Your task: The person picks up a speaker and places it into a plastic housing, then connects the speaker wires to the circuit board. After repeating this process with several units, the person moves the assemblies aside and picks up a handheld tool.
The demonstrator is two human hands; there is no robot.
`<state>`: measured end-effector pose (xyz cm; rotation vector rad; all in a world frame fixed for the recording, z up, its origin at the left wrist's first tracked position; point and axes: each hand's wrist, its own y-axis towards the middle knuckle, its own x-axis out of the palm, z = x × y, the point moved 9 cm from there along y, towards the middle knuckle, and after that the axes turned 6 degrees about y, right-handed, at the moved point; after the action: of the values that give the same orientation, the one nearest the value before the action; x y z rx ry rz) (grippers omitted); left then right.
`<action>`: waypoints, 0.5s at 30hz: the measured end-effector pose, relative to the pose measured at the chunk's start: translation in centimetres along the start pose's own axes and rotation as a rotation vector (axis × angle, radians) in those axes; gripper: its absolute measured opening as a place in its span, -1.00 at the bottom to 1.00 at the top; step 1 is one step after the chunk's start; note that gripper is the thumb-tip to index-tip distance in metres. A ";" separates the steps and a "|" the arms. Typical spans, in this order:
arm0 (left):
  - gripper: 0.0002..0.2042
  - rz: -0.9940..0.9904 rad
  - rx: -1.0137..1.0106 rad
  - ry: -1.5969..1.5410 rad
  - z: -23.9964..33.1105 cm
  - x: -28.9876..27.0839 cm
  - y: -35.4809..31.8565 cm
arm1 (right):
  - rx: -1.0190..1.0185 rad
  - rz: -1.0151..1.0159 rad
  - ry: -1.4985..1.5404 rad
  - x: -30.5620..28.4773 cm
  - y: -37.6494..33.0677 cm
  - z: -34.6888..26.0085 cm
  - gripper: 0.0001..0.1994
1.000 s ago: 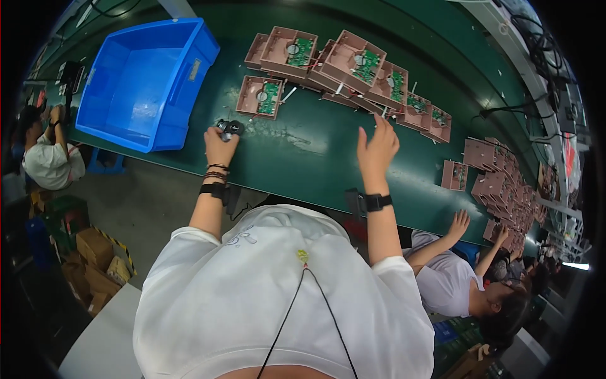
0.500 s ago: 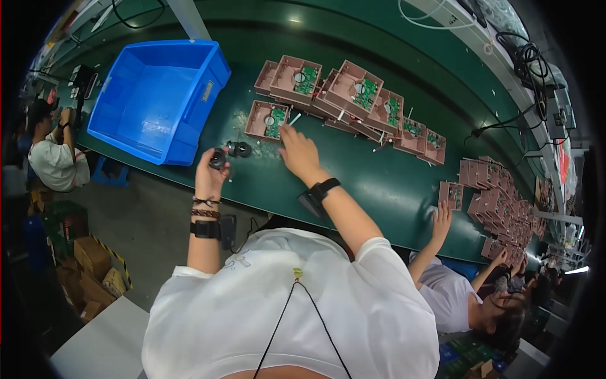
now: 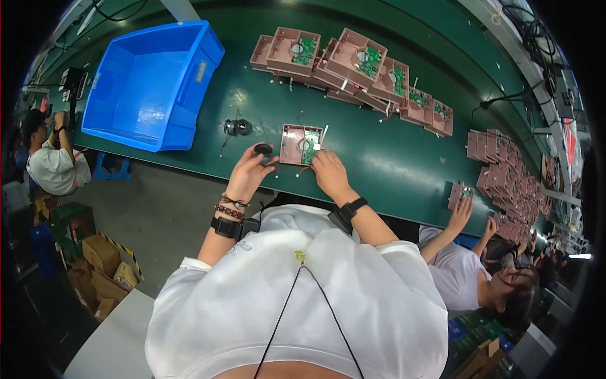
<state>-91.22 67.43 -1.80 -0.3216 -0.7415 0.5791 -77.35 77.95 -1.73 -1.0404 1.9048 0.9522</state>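
Note:
My left hand (image 3: 248,173) is closed around a round black cup-shaped part (image 3: 262,150) that looks like a small speaker, held just left of an open pink plastic housing (image 3: 291,150). Inside that housing sit a green circuit board (image 3: 309,144) and a round ring-like opening. My right hand (image 3: 331,172) grips the housing at its right front corner, its fingertips on the wall there. Short red wires come out at the front edge beside it. Farther left on the green table lie more round black parts (image 3: 239,127) with a thin wire, touched by neither hand.
A big blue bin (image 3: 186,117) stands at the left of the green table (image 3: 379,170). Stacked pink housings (image 3: 353,60) with circuit boards are at the back, and more piles (image 3: 502,170) at the right. At right, a co-worker's hand (image 3: 462,213) touches a housing; another person (image 3: 53,151) is far left.
My right hand has drawn the single pink housing nearer and to the right, away from the stack. My left hand has moved right with the round black part, now close to the housing.

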 end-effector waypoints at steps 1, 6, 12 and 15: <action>-0.68 -0.046 -0.007 0.087 -0.2 1.6 0.2 | 0.007 0.020 0.013 -0.9 -1.2 0.0 -0.85; -0.69 -0.196 -0.142 0.488 -2.6 5.6 1.3 | 0.157 -0.108 -0.012 -3.1 -5.0 0.0 -0.80; -0.63 -0.514 -0.036 0.984 -5.9 10.3 1.2 | 0.368 0.015 0.373 -7.6 -4.0 -1.2 -0.60; -0.63 -0.597 0.017 1.073 -5.9 11.6 0.6 | 0.272 0.003 0.531 -7.3 -3.3 -2.4 -0.48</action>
<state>-80.42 74.40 0.05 -0.3213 0.2233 -0.1900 -72.21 76.93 4.84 -1.2029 2.3814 0.4156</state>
